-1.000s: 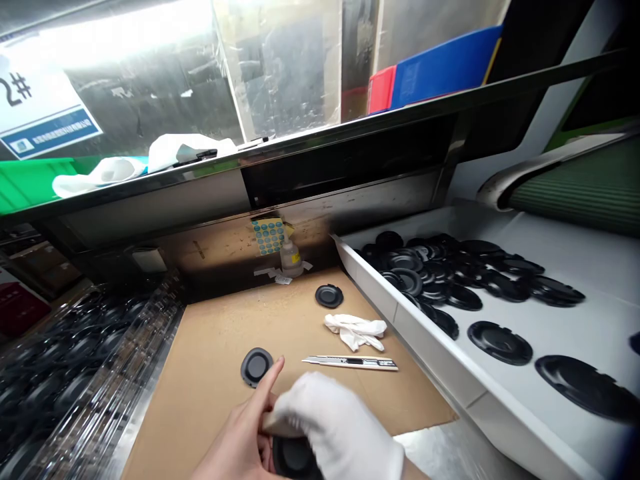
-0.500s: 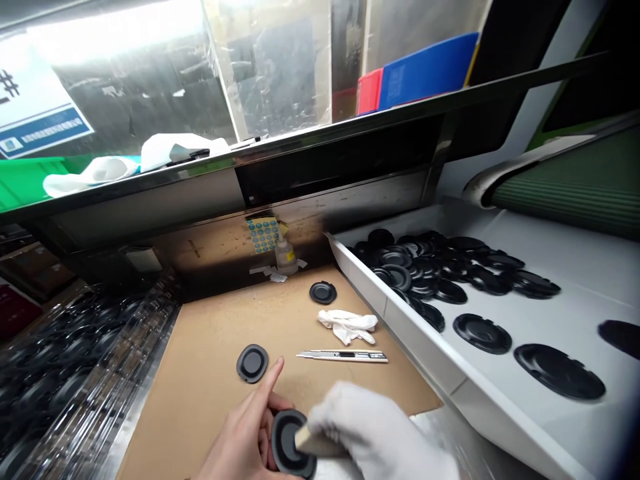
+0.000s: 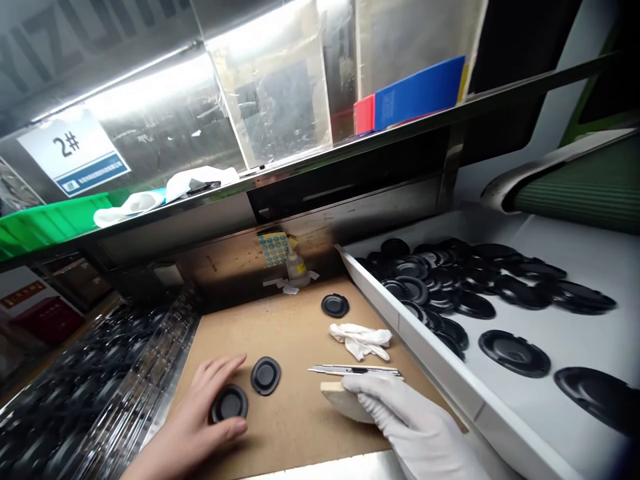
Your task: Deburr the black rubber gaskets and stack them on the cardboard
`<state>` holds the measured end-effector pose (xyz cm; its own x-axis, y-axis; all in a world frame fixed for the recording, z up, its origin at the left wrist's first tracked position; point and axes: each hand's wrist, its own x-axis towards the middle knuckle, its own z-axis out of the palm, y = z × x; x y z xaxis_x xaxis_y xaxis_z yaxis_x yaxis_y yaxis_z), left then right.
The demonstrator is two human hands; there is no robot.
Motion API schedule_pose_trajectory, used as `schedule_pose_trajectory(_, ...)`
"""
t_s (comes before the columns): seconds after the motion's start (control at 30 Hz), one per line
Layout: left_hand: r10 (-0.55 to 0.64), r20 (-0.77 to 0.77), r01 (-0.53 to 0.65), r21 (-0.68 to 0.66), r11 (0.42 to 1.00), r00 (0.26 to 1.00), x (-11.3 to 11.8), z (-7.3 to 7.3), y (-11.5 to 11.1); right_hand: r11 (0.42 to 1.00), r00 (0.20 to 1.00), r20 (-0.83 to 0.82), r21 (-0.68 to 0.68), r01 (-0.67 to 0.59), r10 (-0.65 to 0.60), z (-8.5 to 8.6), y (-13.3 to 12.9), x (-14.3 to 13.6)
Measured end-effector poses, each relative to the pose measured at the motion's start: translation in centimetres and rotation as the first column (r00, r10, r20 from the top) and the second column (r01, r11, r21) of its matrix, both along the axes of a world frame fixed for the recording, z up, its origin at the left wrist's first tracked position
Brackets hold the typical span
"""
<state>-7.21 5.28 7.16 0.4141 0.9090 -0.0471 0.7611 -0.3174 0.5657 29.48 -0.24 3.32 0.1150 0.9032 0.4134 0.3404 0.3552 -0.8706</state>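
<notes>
Black rubber disc [image 3: 229, 403] flat on cardboard, pale wooden block [image 3: 345, 402] to its right.

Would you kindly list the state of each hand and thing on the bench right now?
left hand: bare, gripping a black disc
black disc: flat on the cardboard
second disc: lying free beside it
right hand: gloved, holding the pale block
pale block: on the cardboard
utility knife: lying flat, untouched
white cloth: crumpled
</notes>
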Motion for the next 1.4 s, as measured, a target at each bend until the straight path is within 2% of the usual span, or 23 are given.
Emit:
schedule_pose_trajectory(0.1, -0.086, 0.006, 0.087, -0.057, 0.995, 0.996, 1.9, 0.6, 3.2, 0.991, 0.987, -0.087, -0.004, -0.137, 0.137, -0.2, -0.1, -0.5)
schedule_pose_trajectory(0.17, -0.138, 0.033, 0.14, -0.083, 0.987, 0.99, 3.4, 0.9, 4.7, 0.99, 0.984, -0.124, -0.026, -0.136, 0.132, -0.2, -0.3, -0.5)
schedule_pose_trajectory(0.23, -0.149, 0.07, 0.153, -0.066, 0.986, 0.986, 4.7, 1.1, 4.9, 0.993, 0.988, -0.119, -0.061, -0.102, 0.094, 0.0, -0.5, -0.3)
schedule_pose_trajectory(0.3, -0.12, 0.12, 0.122, -0.004, 0.993, 0.985, 6.1, 0.8, 3.6, 0.993, 0.995, -0.081, -0.096, -0.07, 0.063, 0.3, -0.7, 0.1)
schedule_pose_trajectory(0.37, -0.063, 0.258, 0.061, 0.018, 0.998, 0.964, 7.6, -0.2, 1.5, 0.993, 0.998, -0.042, -0.102, -0.059, 0.055, 0.4, -0.7, 0.4)
schedule_pose_trajectory(0.4, -0.022, 0.357, 0.033, -0.023, 0.999, 0.934, 8.4, -1.0, 0.3, 0.993, 0.998, -0.026, -0.101, -0.053, 0.051, 0.4, -0.7, 0.5)
schedule_pose_trajectory(0.47, 0.084, 0.504, 0.028, -0.211, 0.977, 0.86, 9.9, -2.8, -1.7, 0.994, 0.999, 0.002, -0.095, -0.044, 0.044, 0.5, -0.6, 0.4)
schedule_pose_trajectory(0.5, 0.145, 0.541, 0.042, -0.319, 0.947, 0.829, 10.6, -3.6, -2.5, 0.993, 0.998, 0.02, -0.102, -0.051, 0.054, 0.6, -0.4, 0.2)
schedule_pose_trajectory(0.57, 0.24, 0.559, 0.069, -0.475, 0.877, 0.794, 11.5, -4.9, -3.3, 0.979, 0.982, 0.092, -0.14, -0.152, 0.165, 1.2, 0.0, -0.8)
schedule_pose_trajectory(0.67, 0.272, 0.607, 0.134, -0.539, 0.832, 0.747, 11.8, -5.7, -3.4, 0.886, 0.87, 0.194, -0.206, -0.416, 0.454, 2.6, 0.6, -3.1)
schedule_pose_trajectory(0.73, 0.244, 0.633, 0.167, -0.517, 0.84, 0.735, 11.6, -5.8, -3.2, 0.826, 0.801, 0.213, -0.224, -0.517, 0.559, 3.3, 0.7, -4.4)
schedule_pose_trajectory(0.77, 0.231, 0.63, 0.162, -0.502, 0.849, 0.741, 11.5, -5.8, -3.1, 0.815, 0.789, 0.214, -0.229, -0.532, 0.576, 3.5, 0.7, -4.8)
schedule_pose_trajectory(0.9, 0.228, 0.568, 0.109, -0.498, 0.86, 0.791, 11.3, -6.3, -2.9, 0.804, 0.769, 0.247, -0.271, -0.529, 0.59, 3.3, 0.8, -4.3)
schedule_pose_trajectory(0.97, 0.218, 0.583, 0.142, -0.508, 0.849, 0.783, 11.2, -6.5, -2.8, 0.816, 0.786, 0.241, -0.282, -0.505, 0.57, 2.9, 1.0, -3.9)
schedule_pose_trajectory(1.07, 0.179, 0.612, 0.173, -0.471, 0.865, 0.77, 11.1, -6.9, -2.8, 0.836, 0.819, 0.213, -0.288, -0.468, 0.532, 2.4, 1.0, -4.2)
schedule_pose_trajectory(1.2, 0.241, 0.569, 0.128, -0.532, 0.837, 0.786, 10.8, -7.6, -2.9, 0.82, 0.825, 0.16, -0.315, -0.478, 0.542, 2.2, 0.4, -4.9)
schedule_pose_trajectory(1.33, 0.129, 0.583, 0.178, -0.439, 0.881, 0.802, 10.5, -8.1, -2.7, 0.829, 0.838, 0.136, -0.292, -0.476, 0.529, 2.0, -0.5, -4.9)
schedule_pose_trajectory(1.4, 0.119, 0.558, 0.177, -0.447, 0.877, 0.821, 10.4, -8.0, -2.7, 0.844, 0.856, 0.123, -0.282, -0.456, 0.503, 2.0, -0.6, -4.8)
